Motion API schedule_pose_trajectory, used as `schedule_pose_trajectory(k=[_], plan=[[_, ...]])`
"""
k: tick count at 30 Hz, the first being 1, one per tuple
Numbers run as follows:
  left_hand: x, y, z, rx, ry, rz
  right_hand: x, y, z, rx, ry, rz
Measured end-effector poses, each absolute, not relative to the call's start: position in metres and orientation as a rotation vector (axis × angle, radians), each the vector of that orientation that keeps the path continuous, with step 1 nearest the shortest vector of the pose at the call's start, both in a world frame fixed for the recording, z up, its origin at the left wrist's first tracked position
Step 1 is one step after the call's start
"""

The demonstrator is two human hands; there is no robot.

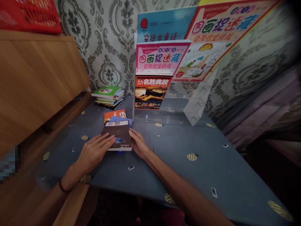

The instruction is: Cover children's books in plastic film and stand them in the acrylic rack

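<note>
A dark brown book [122,133] with a white barcode strip is above the table near its left part. My left hand [95,150] lies across the book's left side with its fingers stretched flat over the cover. At the right edge, my right hand [139,142] grips the same book; some of its fingers are hidden. Just behind the book, a blue book [121,119] and an orange book [115,115] overlap, both partly covered. A bit of blue shows beneath the front edge of the dark book.
A clear acrylic rack [195,106] holds a Great Wall book [150,94], a pink book [162,58], a blue book [164,23] and a large red-edged book [207,47]. Farther left stands a book stack [107,92]. A wooden cabinet [39,75] and red basket [30,15] border the patterned table [174,163].
</note>
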State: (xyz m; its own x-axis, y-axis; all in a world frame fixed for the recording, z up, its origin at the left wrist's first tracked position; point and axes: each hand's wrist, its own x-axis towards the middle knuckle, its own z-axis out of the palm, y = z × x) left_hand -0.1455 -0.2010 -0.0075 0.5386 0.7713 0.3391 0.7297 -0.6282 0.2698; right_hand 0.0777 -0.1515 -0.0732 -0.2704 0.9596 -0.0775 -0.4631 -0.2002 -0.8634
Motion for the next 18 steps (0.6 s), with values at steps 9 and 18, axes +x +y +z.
schedule_pose_trajectory(k=[9,18], plan=[[-0.140,-0.187,0.067,2.192,1.347,1.166,0.095,-0.150,-0.056,-0.723,-1.054,1.417],[-0.160,-0.138,0.068,1.520,1.181,1.231,0.106,-0.152,-0.044,-0.731,-1.218,1.520]])
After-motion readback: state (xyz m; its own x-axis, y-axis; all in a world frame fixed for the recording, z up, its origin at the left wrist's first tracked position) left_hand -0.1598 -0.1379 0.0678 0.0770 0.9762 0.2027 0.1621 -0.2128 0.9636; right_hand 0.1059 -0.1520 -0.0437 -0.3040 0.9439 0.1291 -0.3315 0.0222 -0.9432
